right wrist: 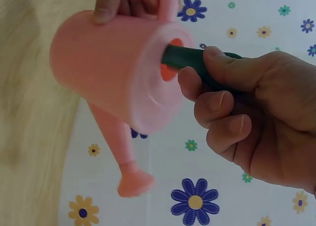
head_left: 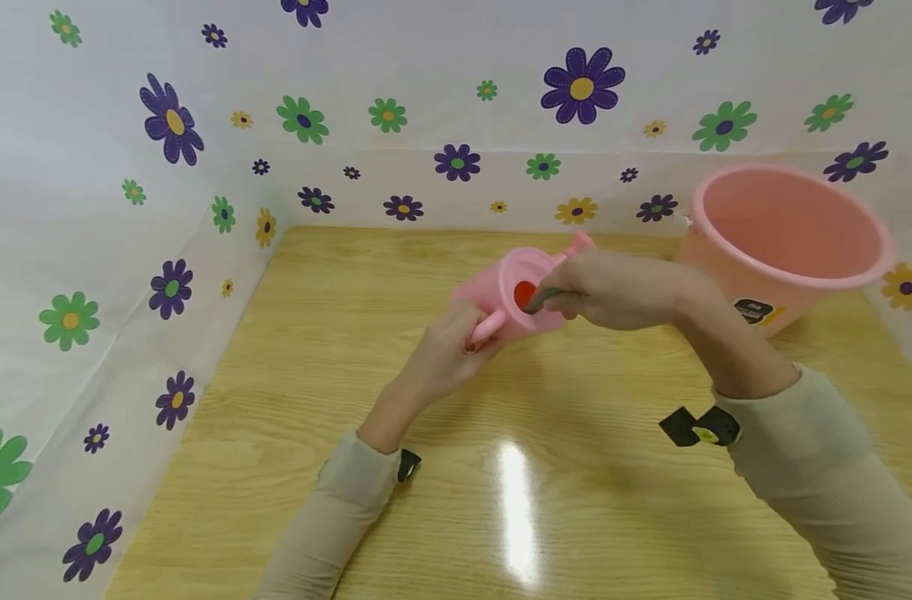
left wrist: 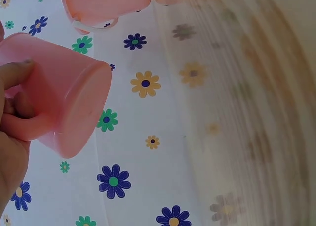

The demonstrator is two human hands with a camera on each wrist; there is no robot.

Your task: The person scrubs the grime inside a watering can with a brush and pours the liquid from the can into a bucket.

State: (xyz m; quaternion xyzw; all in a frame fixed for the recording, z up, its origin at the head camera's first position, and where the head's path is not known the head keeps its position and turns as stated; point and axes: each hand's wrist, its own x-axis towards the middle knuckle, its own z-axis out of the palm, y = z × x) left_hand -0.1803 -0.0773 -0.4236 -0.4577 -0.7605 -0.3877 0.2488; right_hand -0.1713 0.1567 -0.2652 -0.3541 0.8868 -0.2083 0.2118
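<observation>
A pink watering can (head_left: pixel 477 290) is held tilted over the table in the head view. My left hand (head_left: pixel 443 352) grips its handle; in the left wrist view the thumb lies against the can's side. My right hand (head_left: pixel 621 292) pinches a dark green handle (right wrist: pixel 192 63) between thumb and fingers. That handle reaches into the round opening in the can's top, and its far end is hidden inside. Red-orange shows within the opening. The can's spout (right wrist: pixel 112 137) extends from the side opposite the left hand, partly behind the right hand in the head view.
To the right of the hands, a large pink bucket (head_left: pixel 714 271) stands at the back of the wooden table (head_left: pixel 298 400). A white flower-printed sheet (head_left: pixel 396 75) rises behind the table and along its left side.
</observation>
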